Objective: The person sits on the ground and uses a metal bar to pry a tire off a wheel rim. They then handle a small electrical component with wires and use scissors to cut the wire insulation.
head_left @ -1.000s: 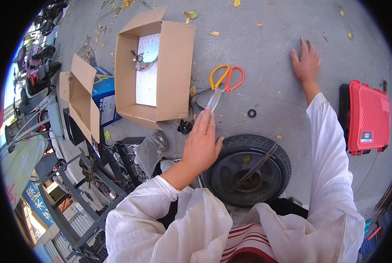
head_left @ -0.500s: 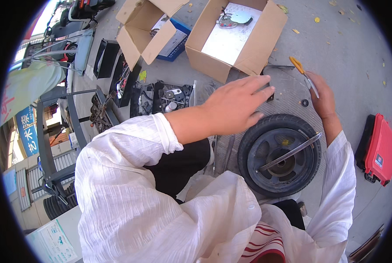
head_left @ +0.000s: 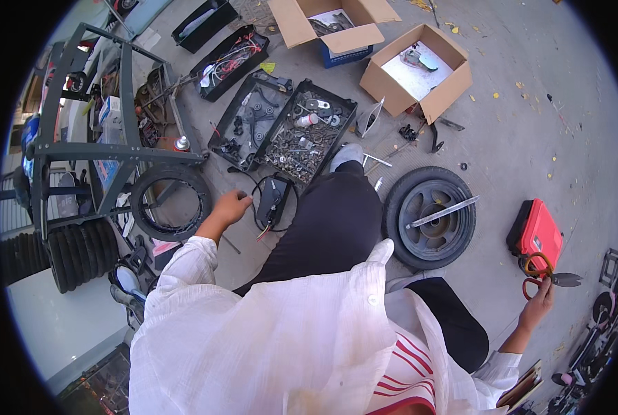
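My right hand (head_left: 538, 303) grips a pair of scissors (head_left: 566, 279) by its orange handles, blades pointing right, close to the red case. Off to the left, my left hand (head_left: 230, 209) is loosely curled with nothing visible in it. It hovers between a bare black tyre (head_left: 139, 211) and a black box with cables (head_left: 274, 200). In front of me lies a wheel with its tyre (head_left: 400, 238) on the ground, a metal tyre lever (head_left: 441, 212) resting across its rim.
A tray of screws and small parts (head_left: 300, 146) lies ahead, beside a black tray (head_left: 236, 131). Two cardboard boxes (head_left: 454, 90) stand farther off. The red case (head_left: 540, 232) sits right; a dark metal frame (head_left: 80, 152) stands left. Various parts (head_left: 603, 308) lie at far right.
My hands have moved apart, left hand to the left and its fingers curled, right hand with the scissors to the right and nearer. The view has shifted, showing more ground.
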Demonstrator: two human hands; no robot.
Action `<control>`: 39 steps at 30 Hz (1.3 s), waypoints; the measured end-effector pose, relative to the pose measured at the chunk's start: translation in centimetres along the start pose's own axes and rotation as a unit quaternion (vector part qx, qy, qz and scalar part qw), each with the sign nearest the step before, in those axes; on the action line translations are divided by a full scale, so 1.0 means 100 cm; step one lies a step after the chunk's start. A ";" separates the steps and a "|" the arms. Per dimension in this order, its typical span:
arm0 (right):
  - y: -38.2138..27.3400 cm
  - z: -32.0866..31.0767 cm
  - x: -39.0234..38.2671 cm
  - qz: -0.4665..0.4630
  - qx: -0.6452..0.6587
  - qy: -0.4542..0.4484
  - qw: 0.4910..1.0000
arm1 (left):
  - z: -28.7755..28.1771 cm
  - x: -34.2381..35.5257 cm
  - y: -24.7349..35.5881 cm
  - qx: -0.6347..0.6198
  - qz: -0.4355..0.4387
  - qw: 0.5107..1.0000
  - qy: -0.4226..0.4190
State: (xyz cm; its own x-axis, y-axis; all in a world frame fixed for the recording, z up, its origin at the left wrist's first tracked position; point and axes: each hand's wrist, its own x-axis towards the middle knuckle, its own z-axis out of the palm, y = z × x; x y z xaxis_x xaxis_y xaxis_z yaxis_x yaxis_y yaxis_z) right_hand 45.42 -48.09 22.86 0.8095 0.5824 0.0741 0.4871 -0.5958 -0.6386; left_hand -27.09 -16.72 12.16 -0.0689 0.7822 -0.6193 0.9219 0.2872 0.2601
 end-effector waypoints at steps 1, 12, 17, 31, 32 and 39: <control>-0.015 -0.003 -0.004 0.035 0.158 0.011 0.987 | 0.018 0.002 -0.023 -0.019 0.013 1.000 -0.019; -0.086 0.024 -0.032 0.098 0.697 -0.130 0.698 | 0.104 -0.004 -0.061 -0.220 0.025 0.972 -0.073; -0.149 0.066 -0.086 0.206 0.667 -0.260 0.667 | 0.137 0.009 -0.102 -0.215 0.036 0.975 -0.034; -0.145 0.062 -0.142 0.270 0.621 -0.188 0.711 | 0.195 -0.001 -0.138 -0.082 -0.025 0.996 -0.013; -0.143 0.064 -0.144 0.272 0.623 -0.189 0.708 | 0.196 0.002 -0.138 -0.083 -0.011 0.996 -0.014; -0.145 0.078 -0.155 0.279 0.631 -0.181 0.700 | 0.189 0.020 -0.131 -0.023 -0.102 0.993 -0.061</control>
State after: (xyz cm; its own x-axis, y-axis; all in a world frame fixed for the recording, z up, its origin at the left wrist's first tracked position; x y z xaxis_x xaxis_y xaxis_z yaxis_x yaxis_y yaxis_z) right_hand 23.30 -44.15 25.02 0.5101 0.6921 -0.5107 -0.7359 0.0439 -0.6756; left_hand -32.06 -29.37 -6.47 -0.2035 0.6331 -0.7469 0.8744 0.4607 0.1522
